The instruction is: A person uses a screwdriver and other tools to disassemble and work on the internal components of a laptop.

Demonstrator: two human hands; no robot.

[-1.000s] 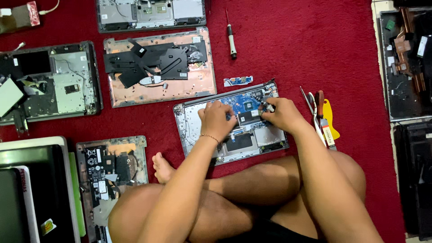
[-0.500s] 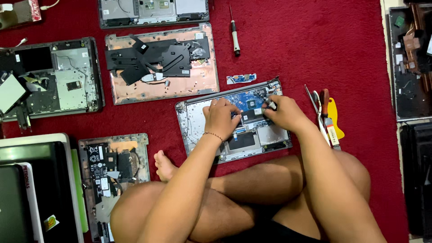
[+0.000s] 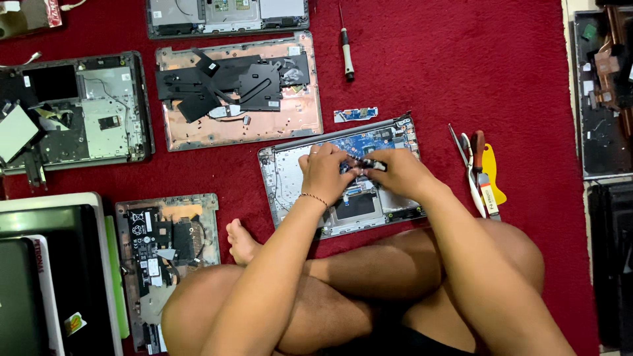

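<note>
An opened silver laptop base (image 3: 288, 178) lies on the red carpet in front of my crossed legs, its blue circuit board (image 3: 369, 141) exposed at the top. My left hand (image 3: 324, 170) rests on the middle of the base, fingers curled at the board's edge. My right hand (image 3: 399, 171) is beside it, and the two pinch a small dark part with a pale end (image 3: 370, 164) between them, just over the board. Which hand carries it is hard to tell.
A small blue board strip (image 3: 355, 114) and a screwdriver (image 3: 345, 47) lie beyond the base. Pliers, tweezers and a yellow pry tool (image 3: 481, 173) sit to the right. Other opened laptop shells (image 3: 237, 92) surround me on the left, top and right edges.
Both hands have drawn together over the middle of the base; the right hand slid left from the board's right corner. The view has shifted slightly.
</note>
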